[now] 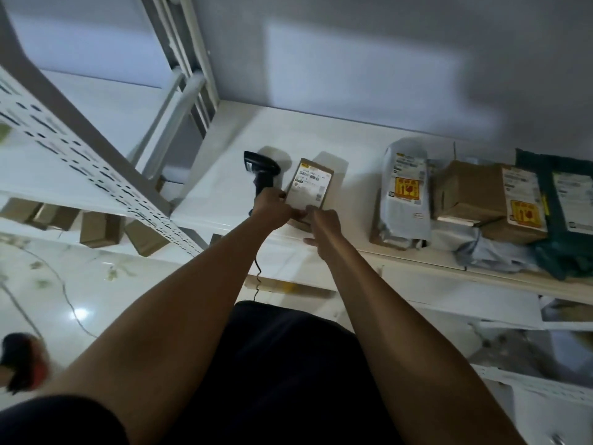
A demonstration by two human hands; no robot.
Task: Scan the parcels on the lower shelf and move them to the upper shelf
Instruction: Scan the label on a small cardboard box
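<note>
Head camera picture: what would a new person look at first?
Probably the small brown box with its white label, on the white shelf, where the left hand and right hand meet at its near edge. The left hand also grips a black scanner just left of it. To the right lies a heap of parcels.

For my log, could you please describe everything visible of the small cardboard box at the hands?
The small cardboard box is brown, flat, rectangular, a white barcode label covering most of its top. It rests on the shelf beside the black scanner; the left hand and right hand touch its near end.
</note>
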